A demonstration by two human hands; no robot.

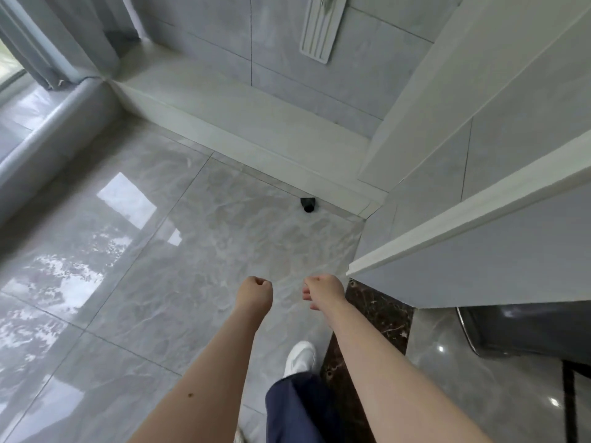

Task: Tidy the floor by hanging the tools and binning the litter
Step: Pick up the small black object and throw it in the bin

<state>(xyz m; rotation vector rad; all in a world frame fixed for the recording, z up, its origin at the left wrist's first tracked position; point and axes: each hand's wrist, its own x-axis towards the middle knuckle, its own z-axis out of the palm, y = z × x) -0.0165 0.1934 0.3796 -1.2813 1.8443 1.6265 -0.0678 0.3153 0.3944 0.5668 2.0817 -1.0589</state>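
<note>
A flat pale mop head hangs against the tiled wall at the top, its handle cut off by the frame. Both my arms reach forward over the glossy grey floor. My left hand is curled into a fist with nothing in it. My right hand sits just to its right, fingers curled loosely inward, also holding nothing. No litter shows on the floor tiles around my hands.
A small black door stop sits at the base of the wall step. A white door edge juts in from the right. A dark bin stands lower right. Grey curtains hang upper left. My white shoe is below.
</note>
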